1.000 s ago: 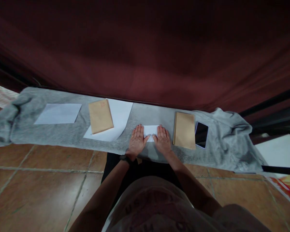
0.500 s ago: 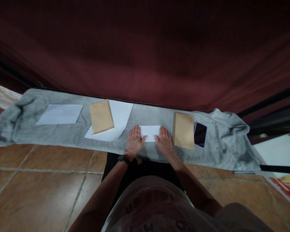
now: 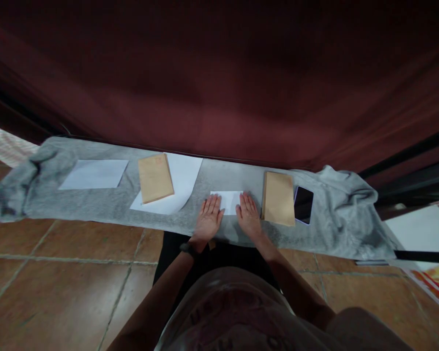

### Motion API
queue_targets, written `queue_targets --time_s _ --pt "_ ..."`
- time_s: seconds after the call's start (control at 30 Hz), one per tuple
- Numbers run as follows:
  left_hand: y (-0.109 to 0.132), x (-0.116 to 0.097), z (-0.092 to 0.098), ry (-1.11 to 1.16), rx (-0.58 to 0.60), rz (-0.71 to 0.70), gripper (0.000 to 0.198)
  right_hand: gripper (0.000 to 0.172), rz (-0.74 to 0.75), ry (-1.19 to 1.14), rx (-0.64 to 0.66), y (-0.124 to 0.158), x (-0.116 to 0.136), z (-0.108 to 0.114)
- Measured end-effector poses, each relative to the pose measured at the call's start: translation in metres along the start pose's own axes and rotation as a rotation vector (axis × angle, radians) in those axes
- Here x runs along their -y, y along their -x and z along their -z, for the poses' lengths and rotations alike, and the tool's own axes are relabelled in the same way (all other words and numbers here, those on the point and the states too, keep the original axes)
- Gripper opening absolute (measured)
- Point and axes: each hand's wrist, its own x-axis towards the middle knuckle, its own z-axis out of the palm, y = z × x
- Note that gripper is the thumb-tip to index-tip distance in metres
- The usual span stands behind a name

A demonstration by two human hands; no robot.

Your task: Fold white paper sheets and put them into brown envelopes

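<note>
A small white sheet of paper, seemingly folded, lies flat in front of me. My left hand rests flat on its left edge, fingers stretched forward and thumb pointing inward. On the right edge lies my right hand, also flat, with its fingertips near the far corner. To the right of that hand is a stack of brown envelopes. Another pile of brown envelopes sits to the left, on top of a large white sheet whose near edge curls.
A grey cloth covers the narrow table. At the far left lies another white sheet. A phone is beside the right envelopes, near bunched cloth. A dark red curtain hangs behind the table.
My left hand has slid a little to the right, covering more of the paper's left side. My right hand stays nearly in place. The view has shifted slightly.
</note>
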Motion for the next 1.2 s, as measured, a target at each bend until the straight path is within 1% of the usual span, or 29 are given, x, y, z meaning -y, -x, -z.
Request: queue_targets --time_s 0.1,0.2,0.3,0.47,0.8,1.0,1.2 --pt "0.004 -0.012 -0.004 0.003 0.064 -0.092 0.059 0.056 0.140 -0.072 0.066 0.001 0.014 0.000" --pt "0.007 -0.018 -0.009 -0.016 0.102 -0.123 0.061 0.056 0.221 -0.074 0.122 0.006 0.025 -0.002" --pt "0.010 -0.017 -0.010 -0.017 0.097 -0.130 0.064 0.056 0.208 -0.032 0.127 0.012 0.028 -0.002" --pt "0.015 -0.010 -0.006 -0.008 0.078 -0.133 0.068 0.058 0.183 0.036 0.125 0.015 0.021 0.002" --pt "0.017 -0.011 -0.003 0.007 0.072 -0.139 0.066 0.059 0.155 0.065 0.121 0.019 0.012 0.001" --pt "0.016 -0.012 0.001 -0.002 0.089 -0.140 0.060 0.057 0.154 0.055 0.135 0.019 0.011 0.006" --pt "0.016 -0.011 -0.002 -0.014 0.104 -0.149 0.060 0.055 0.176 0.079 0.142 0.024 0.008 0.010"
